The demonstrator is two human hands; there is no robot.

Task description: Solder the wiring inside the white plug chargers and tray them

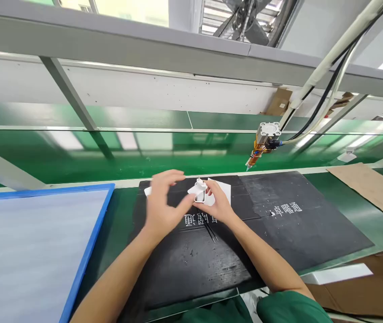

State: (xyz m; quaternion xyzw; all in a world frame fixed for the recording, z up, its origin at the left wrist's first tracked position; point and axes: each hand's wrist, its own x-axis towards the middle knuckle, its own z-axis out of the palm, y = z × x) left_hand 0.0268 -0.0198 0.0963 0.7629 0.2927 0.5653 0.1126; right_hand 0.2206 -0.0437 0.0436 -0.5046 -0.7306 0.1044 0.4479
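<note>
My right hand (218,202) grips a small white plastic case (198,190) by its right side, above a black mat. The case looks hollow, with a flap or lid tilted to the left; its inside is too small to make out. Close to the left of it, my left hand (164,202) is open, thumb and fingers spread and slightly blurred. Its thumb tip reaches the case's edge, though I cannot tell whether they touch. Beneath my hands lie black tweezers (210,228) on the mat (194,269). A white sheet (224,190) lies behind my right hand.
An orange dispensing tool (257,148) hangs at the back right on cables and hoses. At the left is a blue-edged tray (102,220) with a pale surface. A second black mat (312,233) and a cardboard sheet (369,188) lie to the right.
</note>
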